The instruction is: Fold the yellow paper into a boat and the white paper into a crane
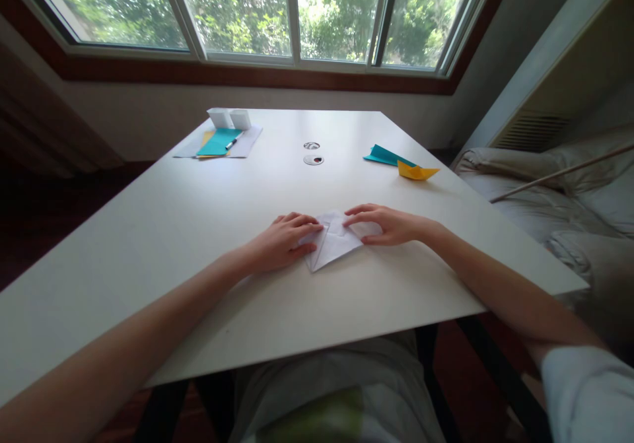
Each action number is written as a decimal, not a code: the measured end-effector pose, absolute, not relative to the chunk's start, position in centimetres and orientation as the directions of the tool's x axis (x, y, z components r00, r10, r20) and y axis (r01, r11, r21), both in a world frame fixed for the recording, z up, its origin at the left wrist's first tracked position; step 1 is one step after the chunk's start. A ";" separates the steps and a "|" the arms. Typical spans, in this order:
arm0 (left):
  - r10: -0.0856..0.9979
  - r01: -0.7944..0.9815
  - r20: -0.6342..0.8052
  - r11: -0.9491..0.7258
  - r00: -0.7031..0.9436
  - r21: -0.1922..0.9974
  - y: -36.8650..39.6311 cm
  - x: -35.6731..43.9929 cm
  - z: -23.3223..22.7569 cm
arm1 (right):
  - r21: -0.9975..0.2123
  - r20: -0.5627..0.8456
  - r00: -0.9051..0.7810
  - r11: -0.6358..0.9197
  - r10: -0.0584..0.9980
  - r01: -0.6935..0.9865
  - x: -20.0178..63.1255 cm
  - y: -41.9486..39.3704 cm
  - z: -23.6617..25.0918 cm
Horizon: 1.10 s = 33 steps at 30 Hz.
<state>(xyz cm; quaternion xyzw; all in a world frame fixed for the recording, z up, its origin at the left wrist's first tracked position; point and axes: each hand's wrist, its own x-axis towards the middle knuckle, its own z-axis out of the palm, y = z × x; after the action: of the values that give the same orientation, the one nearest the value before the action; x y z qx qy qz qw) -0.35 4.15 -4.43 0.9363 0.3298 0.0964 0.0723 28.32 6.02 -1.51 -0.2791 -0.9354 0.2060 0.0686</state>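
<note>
Both hands, left point(280, 239) and right point(384, 225), press flat, grip open, on white folded paper point(333, 245).

One white folded paper point(333, 243) lies at frame centre under two hands, left hand point(281, 240) and right hand point(384, 224). Upper right holds two folded pieces: one teal paper shape point(384, 156), one yellow paper boat point(416, 171). Upper left shows two white cups point(229, 118), one pen point(233, 140).

We have a single view, worn on the head, looking forward and down across the white table point(198, 284) from its near edge. It sits close above the forearms, faces the window point(297, 14) on the far wall, and takes in the whole tabletop, with bedding point(545, 192) at the right.
</note>
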 end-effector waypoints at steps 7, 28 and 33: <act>0.632 0.607 0.107 -0.771 0.768 0.194 4.2 -0.5 -4.7 | -0.392 0.029 -0.830 0.771 0.557 0.503 28.1 6.0 -1.8; 0.610 0.592 0.054 -0.783 0.790 0.190 4.1 -0.6 -4.3 | -0.489 -0.026 -0.836 0.723 0.548 0.489 28.4 6.2 -1.7; 0.613 0.595 0.050 -0.781 0.789 0.190 4.0 -0.6 -4.2 | -0.480 -0.021 -0.844 0.735 0.536 0.479 28.4 6.4 -1.8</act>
<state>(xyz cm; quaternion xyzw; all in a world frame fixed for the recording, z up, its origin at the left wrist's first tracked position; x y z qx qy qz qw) -0.57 3.96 -4.16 0.9421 0.3204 0.0546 0.0820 28.44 6.35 -1.81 -0.2729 -0.9296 0.2407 0.0593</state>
